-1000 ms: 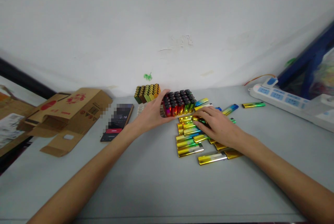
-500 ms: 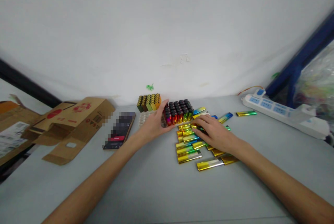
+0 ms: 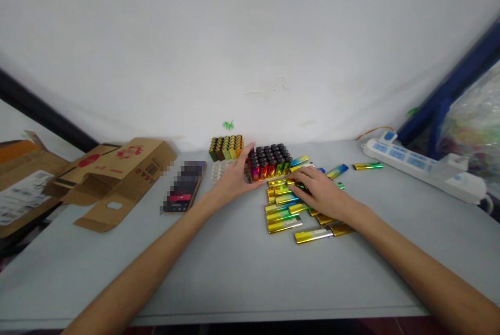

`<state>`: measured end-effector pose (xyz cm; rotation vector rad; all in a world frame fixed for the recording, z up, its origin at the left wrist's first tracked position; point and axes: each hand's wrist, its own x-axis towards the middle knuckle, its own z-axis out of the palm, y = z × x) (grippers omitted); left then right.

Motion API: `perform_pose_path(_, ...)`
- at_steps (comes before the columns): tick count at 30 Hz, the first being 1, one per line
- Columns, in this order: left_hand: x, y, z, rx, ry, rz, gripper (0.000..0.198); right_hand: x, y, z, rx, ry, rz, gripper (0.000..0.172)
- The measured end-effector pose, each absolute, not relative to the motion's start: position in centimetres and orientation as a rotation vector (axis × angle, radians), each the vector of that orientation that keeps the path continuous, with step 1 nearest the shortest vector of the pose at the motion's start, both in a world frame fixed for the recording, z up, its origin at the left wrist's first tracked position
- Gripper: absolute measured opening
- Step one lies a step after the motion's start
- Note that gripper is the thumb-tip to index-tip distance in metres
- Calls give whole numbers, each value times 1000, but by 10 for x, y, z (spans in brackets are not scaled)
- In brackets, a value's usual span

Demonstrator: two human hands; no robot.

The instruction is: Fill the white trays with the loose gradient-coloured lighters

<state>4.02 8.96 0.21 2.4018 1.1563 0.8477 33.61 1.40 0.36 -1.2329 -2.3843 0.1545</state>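
Note:
My left hand (image 3: pixel 233 178) is cupped against the left side of a tray of upright lighters with black tops (image 3: pixel 270 160), thumb at the back and fingers at the front. Over a pile of loose shiny gold, green and blue lighters (image 3: pixel 282 209) lying flat on the grey table (image 3: pixel 234 267), my right hand (image 3: pixel 317 191) rests palm down with its fingers bent onto them. Whether those fingers pinch one lighter is hidden. A second block of yellow and green lighters (image 3: pixel 226 147) stands behind the tray.
A flattened cardboard box (image 3: pixel 117 173) lies at the left, with a dark phone (image 3: pixel 183 191) beside it. A white power strip (image 3: pixel 422 168) runs along the right. More single lighters (image 3: pixel 367 166) lie near it. The white wall is close behind.
Both hands stay in place on the tray and the pile. The camera has tilted and shifted slightly, so everything sits a little differently in view.

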Motion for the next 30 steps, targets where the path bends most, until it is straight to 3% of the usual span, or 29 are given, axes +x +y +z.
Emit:
perform_pose_path(12,39,91,-5,2294,1086,956,117,335,14,5,-1225,-2380,146,29)
perform_pose_path(30,36,93,10,2559,1220,708,110,337,14,4,-1219,-2402,167,32)
